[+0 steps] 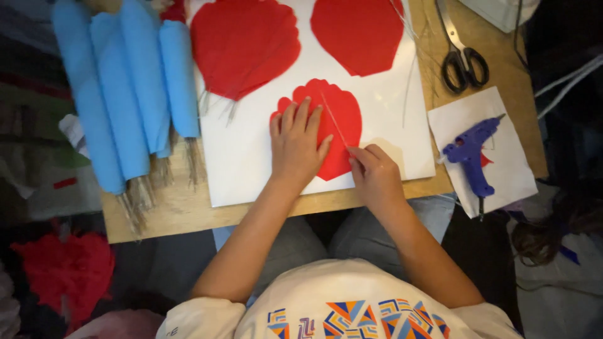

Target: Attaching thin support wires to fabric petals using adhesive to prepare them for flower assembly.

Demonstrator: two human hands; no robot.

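Pressing down with my left hand (296,145), fingers spread flat, I pin a red scalloped petal (342,119) to the white sheet (251,169) on the wooden board (188,210). My right hand (375,177) pinches a thin wire (335,122) laid along the petal's middle. Two larger red petals (245,47) above already carry wires, I judge; this one looks about half fixed. A blue glue gun (471,154), scissors (461,56) and blue rolls (119,88) lie nearby.
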